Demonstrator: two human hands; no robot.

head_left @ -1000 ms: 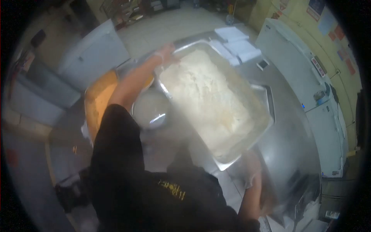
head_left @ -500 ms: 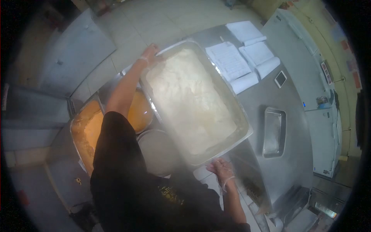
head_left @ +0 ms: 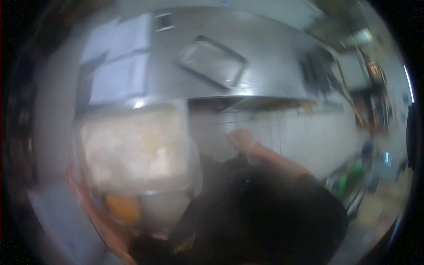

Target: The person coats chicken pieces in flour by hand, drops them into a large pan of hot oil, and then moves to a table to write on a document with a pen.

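Observation:
The whole view is motion-blurred. A large metal tray [head_left: 189, 145] filled with a pale, white dough-like mass sits at left centre, at the near edge of a steel table [head_left: 269, 66]. My left hand [head_left: 76, 182] is against the tray's lower left edge and seems to grip it. My gloved right hand [head_left: 242, 139] is to the right of the tray, a clear gap away from it, in front of the table's front face. Its fingers are too blurred to read. My dark sleeves and shirt fill the bottom of the view.
On the table lie a small empty metal tray [head_left: 213, 62], stacked white papers [head_left: 118, 70] and a phone [head_left: 164, 22]. Below the big tray, a container with orange contents [head_left: 121, 207] and a pale round bowl [head_left: 160, 213] peek out. Dark equipment stands at right.
The camera has swung sharply, so the table now lies across the top. The big tray has moved to the left side, and my right hand has come off its near edge.

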